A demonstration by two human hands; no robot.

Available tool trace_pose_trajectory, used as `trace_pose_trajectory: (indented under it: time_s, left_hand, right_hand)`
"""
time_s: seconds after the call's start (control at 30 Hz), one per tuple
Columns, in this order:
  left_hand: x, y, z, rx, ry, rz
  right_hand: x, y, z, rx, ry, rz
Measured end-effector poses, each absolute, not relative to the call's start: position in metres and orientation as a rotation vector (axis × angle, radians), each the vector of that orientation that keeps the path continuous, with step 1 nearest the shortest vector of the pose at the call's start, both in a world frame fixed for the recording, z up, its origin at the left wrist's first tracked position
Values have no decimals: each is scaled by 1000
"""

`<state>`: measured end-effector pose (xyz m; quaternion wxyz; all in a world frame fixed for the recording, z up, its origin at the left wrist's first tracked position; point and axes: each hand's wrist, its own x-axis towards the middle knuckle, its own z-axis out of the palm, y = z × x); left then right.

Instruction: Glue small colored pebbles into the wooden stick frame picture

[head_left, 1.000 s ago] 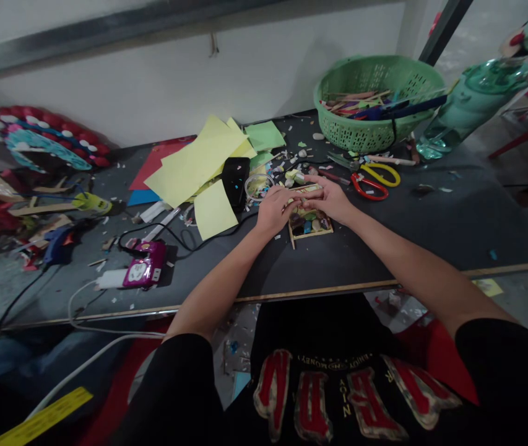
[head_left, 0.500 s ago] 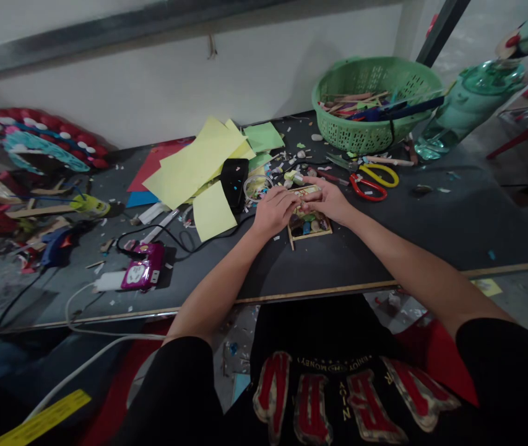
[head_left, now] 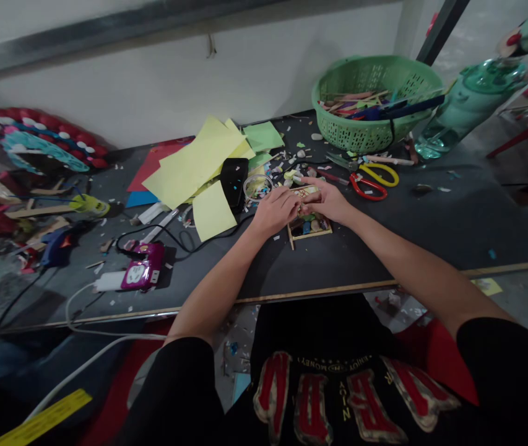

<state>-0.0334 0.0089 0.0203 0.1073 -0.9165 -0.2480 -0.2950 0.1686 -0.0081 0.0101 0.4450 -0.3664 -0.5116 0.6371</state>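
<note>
A small wooden stick frame (head_left: 311, 235) with coloured stones in its lower part lies on the dark table near the middle of the head view. My left hand (head_left: 276, 212) reaches over its left side, fingers bent and tips pressed together. From the right, my right hand (head_left: 331, 201) comes in with its index finger stretched over the top of the frame and its thumb bent inward. Both hands' fingertips meet above the frame; whatever is pinched between them is too small and covered to name. The frame's middle is hidden by the fingers.
Behind the hands are a clear round dish (head_left: 258, 188), scattered pebbles, and scissors (head_left: 368, 188). A green basket (head_left: 361, 133) of sticks and a bottle (head_left: 458, 111) stand back right. Left are yellow paper (head_left: 194, 164), a black phone-like object (head_left: 234, 183), a purple power socket (head_left: 143, 266) and cables.
Hardly anything differs. The fingertips have shifted slightly over the frame, which stays in the same place.
</note>
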Motion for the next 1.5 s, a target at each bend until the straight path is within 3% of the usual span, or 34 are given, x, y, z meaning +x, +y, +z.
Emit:
trace_pose_trajectory:
  time_s: [0.7, 1.5]
  left_hand:
    - [-28, 4, 15, -2559, -807, -827]
    - [-39, 2, 13, -2505, -814, -1188]
  right_hand:
    - [168, -7, 6, -878, -1269, 1535]
    - [170, -11, 11, -907, -1280, 1471]
